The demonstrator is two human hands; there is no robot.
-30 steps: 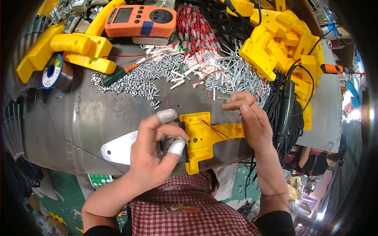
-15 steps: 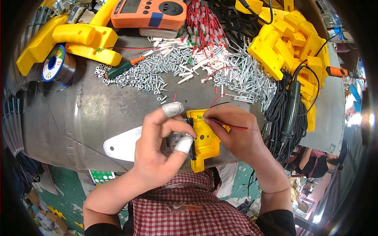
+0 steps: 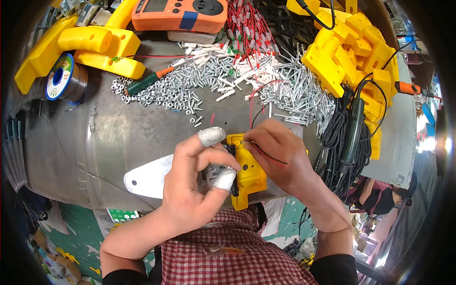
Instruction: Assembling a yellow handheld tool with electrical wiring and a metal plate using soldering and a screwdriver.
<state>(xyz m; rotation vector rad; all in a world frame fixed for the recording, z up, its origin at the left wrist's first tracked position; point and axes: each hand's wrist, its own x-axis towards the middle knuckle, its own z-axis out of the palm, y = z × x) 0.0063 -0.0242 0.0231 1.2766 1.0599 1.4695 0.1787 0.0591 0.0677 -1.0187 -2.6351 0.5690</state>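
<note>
My left hand (image 3: 192, 175), with white wraps on two fingertips, is closed on the left edge of a yellow plastic housing (image 3: 251, 178), along a black strip. Behind that hand a pale flat plate (image 3: 149, 175) with a rounded end and one hole sticks out to the left; how it joins the housing is hidden. At the housing's far end, my right hand (image 3: 280, 154) pinches thin red and black wires (image 3: 268, 156), which trail across its fingers. Whatever sits at the wire ends is covered by the fingertips.
Beyond my hands lie heaps of screws (image 3: 304, 95), nuts (image 3: 164, 97) and red-wired parts (image 3: 247, 28). A green-handled screwdriver (image 3: 142, 84), solder spool (image 3: 66, 78) and orange meter (image 3: 178, 14) are at far left. Yellow housings (image 3: 351, 52) and a soldering iron (image 3: 352, 133) stand at right.
My right hand has shifted slightly left and away from me, its fingers more closed over the housing's far end. A green bit seen there earlier is now covered. My left hand keeps its hold.
</note>
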